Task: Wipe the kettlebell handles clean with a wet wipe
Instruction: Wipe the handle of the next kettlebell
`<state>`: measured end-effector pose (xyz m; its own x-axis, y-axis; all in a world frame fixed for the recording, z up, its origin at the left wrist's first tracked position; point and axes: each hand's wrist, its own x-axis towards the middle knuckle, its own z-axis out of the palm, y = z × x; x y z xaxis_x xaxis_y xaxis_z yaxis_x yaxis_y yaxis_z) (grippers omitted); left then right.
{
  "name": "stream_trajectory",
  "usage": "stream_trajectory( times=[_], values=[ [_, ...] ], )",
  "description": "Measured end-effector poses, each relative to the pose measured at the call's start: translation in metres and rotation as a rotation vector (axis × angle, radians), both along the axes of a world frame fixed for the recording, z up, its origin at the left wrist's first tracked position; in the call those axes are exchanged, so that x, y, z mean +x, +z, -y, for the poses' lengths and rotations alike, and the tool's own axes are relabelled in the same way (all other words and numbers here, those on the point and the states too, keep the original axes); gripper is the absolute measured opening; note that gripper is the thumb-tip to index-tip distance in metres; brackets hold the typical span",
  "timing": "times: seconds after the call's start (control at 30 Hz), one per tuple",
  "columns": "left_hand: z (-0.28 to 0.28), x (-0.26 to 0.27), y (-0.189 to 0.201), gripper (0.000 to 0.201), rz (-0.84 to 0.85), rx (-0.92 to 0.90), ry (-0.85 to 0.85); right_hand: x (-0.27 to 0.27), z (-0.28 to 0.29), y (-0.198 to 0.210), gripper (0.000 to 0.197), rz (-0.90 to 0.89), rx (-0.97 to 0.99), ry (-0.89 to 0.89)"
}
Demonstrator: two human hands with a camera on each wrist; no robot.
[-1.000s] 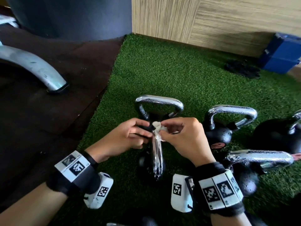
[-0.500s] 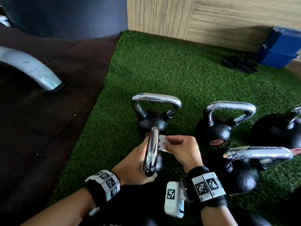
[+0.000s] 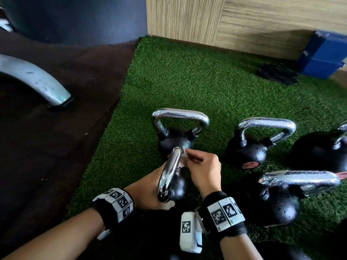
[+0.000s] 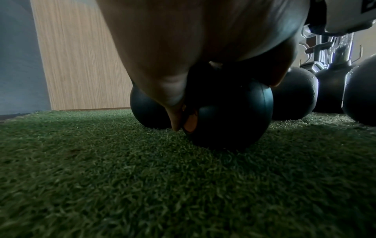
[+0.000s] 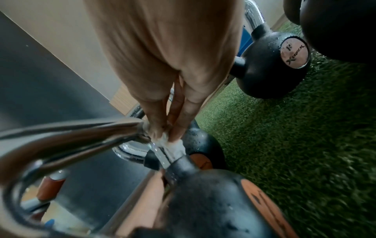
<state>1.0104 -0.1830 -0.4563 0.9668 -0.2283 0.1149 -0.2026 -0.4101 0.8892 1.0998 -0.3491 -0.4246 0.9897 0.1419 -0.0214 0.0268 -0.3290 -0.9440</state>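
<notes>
From the head view, the small black kettlebell (image 3: 177, 186) with a chrome loop handle (image 3: 170, 172) stands on green artificial turf (image 3: 187, 81) — left hand (image 3: 148, 190) curled round the handle's near leg. From the right wrist view, the right hand (image 5: 162, 64) pinches a white wet wipe (image 5: 177, 147) against the handle's far leg.
</notes>
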Motion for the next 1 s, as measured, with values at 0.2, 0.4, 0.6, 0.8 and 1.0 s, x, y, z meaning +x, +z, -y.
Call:
stream_trajectory(
  times=[0.2, 0.4, 0.6, 0.8, 1.0],
  values=[
    [-0.001, 0.003, -0.005, 0.089, -0.09, 0.078, 0.019, -0.001, 0.001, 0.01, 0.03, 0.134, -0.05, 0.035],
    [-0.009, 0.013, 0.0, 0.036, -0.227, 0.285, -0.039, -0.013, 0.001, 0.04, 0.026, 0.454, -0.098, 0.261],
    [-0.012, 0.018, 0.002, 0.055, -0.207, 0.372, -0.088, 0.001, 0.0, 0.06, 0.029, 0.41, -0.197, 0.381],
    [-0.012, 0.016, 0.008, 0.053, -0.137, 0.308, -0.114, -0.011, 0.002, 0.072, 0.025, 0.244, -0.148, 0.542],
    [-0.012, 0.018, 0.002, 0.068, -0.122, 0.246, -0.1, -0.013, 0.001, 0.068, 0.026, -0.03, -0.043, 0.524]
  ],
)
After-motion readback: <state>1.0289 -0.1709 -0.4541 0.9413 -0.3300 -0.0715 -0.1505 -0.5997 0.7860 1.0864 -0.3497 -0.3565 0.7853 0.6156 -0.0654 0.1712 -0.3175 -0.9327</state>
